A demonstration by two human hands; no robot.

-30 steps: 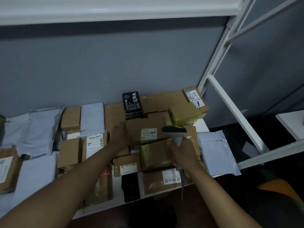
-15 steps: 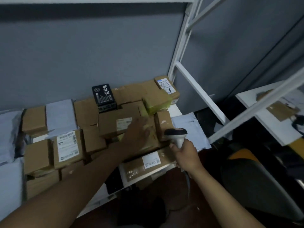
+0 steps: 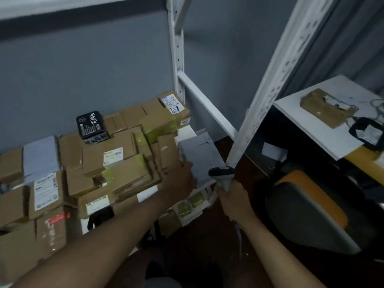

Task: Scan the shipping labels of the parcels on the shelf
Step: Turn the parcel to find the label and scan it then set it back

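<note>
I see one shelf [image 3: 145,196] heaped with brown cardboard parcels [image 3: 116,156], too many and too overlapped to count, and one black box [image 3: 91,124] on top at the back. My left hand [image 3: 178,179] grips the near edge of one grey mailer bag [image 3: 199,156], fingers curled round it, at the shelf's right end. Just right of those fingers, my right hand [image 3: 234,196] is clenched on one scanner [image 3: 222,175]. Further right stands one white table [image 3: 324,125].
</note>
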